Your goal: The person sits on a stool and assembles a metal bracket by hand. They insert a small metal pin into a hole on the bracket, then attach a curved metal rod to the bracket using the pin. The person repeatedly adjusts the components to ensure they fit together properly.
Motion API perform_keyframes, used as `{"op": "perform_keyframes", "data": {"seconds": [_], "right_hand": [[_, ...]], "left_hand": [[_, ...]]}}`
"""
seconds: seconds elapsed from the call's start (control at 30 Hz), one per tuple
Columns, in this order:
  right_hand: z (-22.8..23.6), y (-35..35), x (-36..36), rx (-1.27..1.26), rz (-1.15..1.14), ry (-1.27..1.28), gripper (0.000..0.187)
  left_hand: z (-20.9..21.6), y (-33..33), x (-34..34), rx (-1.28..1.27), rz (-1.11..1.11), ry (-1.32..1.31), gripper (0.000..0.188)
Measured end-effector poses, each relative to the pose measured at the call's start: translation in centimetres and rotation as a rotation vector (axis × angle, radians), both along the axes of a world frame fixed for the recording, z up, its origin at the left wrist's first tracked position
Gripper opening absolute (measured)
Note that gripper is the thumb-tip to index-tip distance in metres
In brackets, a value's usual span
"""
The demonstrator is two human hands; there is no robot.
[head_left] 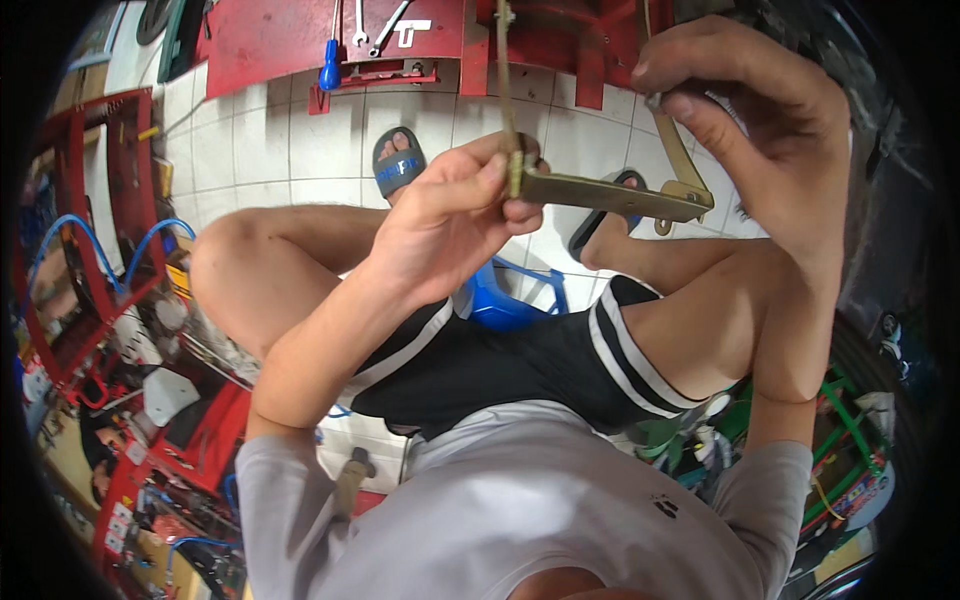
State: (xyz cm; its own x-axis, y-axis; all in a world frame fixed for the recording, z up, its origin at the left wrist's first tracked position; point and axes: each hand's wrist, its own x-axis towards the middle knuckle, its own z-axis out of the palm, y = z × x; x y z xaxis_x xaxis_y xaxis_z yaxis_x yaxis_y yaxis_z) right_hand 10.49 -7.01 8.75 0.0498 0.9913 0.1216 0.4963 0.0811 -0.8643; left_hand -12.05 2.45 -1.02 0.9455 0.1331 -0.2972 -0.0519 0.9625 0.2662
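A yellowish metal bracket (610, 194), bent into a U with long side arms, is held up in front of me above the floor. My left hand (445, 212) is closed round its left corner, thumb and fingers pinching the metal. At the right arm of the bracket, my right hand (765, 130) curls with thumb and forefinger close together. A small greyish bit shows at those fingertips, too little of it to name. The far ends of both arms reach up toward the red metal work surface (265, 50), and the right one is partly covered by my fingers.
On the red surface lie a blue-handled screwdriver (330, 66), a combination wrench (360, 28), another wrench (387, 30) and a white flat piece (410, 28). A blue plastic stool (500, 300) is beneath me. Red framework (75, 330) with blue hose (62, 222) stands left, a green frame (855, 425) right.
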Motion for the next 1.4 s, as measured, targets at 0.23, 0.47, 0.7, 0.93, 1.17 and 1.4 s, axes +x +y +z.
{"op": "perform_keyframes", "data": {"seconds": [0.23,0.47,0.7,0.93,1.17,1.4], "right_hand": [[-0.4,3.2,-4.3,-0.07,0.161,-0.07,0.021],[0.2,5.3,-6.5,-0.025,0.222,-0.385,0.02],[0.7,6.5,-6.6,-0.016,0.397,-0.425,0.024],[0.6,6.4,-6.4,0.011,0.452,-0.47,0.027],[0.2,5.9,-5.8,-0.015,0.412,-0.48,0.021],[-0.6,3.7,-4.2,0.066,0.189,-0.392,0.018]], "left_hand": [[-0.7,-1.0,0.1,-0.054,0.083,-0.12,0.027],[-0.1,-1.2,0.4,-0.089,0.129,-0.069,0.016],[-0.4,-1.1,0.4,-0.044,0.143,-0.033,0.018],[-0.5,-1.1,0.2,-0.055,0.138,-0.044,0.02],[-0.5,-0.9,-0.3,-0.233,0.159,-0.122,0.024],[-0.7,-0.9,0.0,-0.297,0.161,-0.122,0.034]]}}
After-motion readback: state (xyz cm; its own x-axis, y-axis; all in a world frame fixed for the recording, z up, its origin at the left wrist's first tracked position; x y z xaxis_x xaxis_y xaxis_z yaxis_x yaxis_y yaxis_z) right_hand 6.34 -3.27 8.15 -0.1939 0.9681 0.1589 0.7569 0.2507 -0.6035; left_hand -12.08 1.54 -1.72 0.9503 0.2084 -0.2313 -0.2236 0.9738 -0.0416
